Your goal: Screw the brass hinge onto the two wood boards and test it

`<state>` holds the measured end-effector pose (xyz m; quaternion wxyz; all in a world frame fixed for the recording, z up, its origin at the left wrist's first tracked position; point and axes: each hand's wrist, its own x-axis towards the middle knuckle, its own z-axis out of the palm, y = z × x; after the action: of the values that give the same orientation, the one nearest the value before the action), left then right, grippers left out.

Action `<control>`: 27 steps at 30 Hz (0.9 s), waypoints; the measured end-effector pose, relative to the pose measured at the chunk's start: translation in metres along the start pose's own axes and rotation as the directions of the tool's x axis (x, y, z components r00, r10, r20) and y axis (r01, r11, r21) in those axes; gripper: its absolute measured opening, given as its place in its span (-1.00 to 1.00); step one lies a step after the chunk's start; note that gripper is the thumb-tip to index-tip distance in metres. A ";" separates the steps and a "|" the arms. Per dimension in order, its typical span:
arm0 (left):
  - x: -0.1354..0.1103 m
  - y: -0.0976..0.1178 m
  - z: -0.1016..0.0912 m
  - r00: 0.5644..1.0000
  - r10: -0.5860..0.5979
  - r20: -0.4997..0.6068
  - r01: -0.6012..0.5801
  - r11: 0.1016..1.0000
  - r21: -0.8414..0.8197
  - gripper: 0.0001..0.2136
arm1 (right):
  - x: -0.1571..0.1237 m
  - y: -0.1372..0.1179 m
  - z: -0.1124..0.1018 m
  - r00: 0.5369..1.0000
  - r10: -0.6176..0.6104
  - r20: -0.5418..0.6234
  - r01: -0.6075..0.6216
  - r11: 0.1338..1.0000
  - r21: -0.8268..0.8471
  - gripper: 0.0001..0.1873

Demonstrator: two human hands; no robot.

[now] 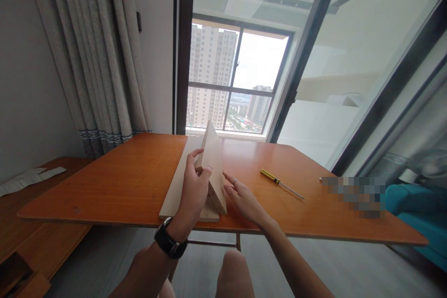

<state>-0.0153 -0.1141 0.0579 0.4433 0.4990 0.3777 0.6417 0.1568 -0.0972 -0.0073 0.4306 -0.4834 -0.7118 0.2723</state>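
Note:
A pale wooden board [178, 181] lies flat on the orange table [122, 181], running away from me. A second pale board [214, 163] stands tilted on edge above it. My left hand [195, 186], with a black watch on the wrist, grips this tilted board near its front end, thumb on the left side. My right hand [242, 198] is open beside the board's right face, fingers stretched out and touching or almost touching it; a ring is on one finger.
A yellow-handled screwdriver [279, 182] lies on the table to the right. Further right is a blurred patch [352, 194]. Curtains hang at the left, a window is behind the table, a low wooden bench [21, 223] stands at the left, and a teal seat [419, 214] stands at the right.

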 end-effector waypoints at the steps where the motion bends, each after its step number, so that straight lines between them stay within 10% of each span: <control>1: -0.001 0.002 0.002 1.000 0.004 0.011 -0.004 1.000 0.005 -0.55 | 0.006 0.001 0.001 1.000 0.007 -0.008 -0.007 1.000 0.011 -0.33; 7: -0.001 0.003 0.002 0.999 0.035 0.000 -0.035 0.997 0.066 -0.52 | 0.019 0.010 0.006 0.999 0.047 0.017 -0.048 0.999 0.012 -0.21; 22: -0.002 -0.005 0.010 0.993 0.036 0.112 -0.049 0.992 0.113 -0.52 | -0.051 -0.029 0.006 0.995 0.081 -0.061 -0.087 0.991 -0.099 -0.47; 27: -0.007 -0.003 0.017 0.960 0.053 0.274 -0.113 0.971 0.212 -0.48 | -0.034 -0.050 0.003 0.998 0.015 -0.065 -0.011 0.998 0.064 0.05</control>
<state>0.0022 -0.1193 0.0564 0.4031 0.6432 0.3636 0.5400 0.1373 -0.1480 0.0191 0.4671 -0.4828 -0.6851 0.2816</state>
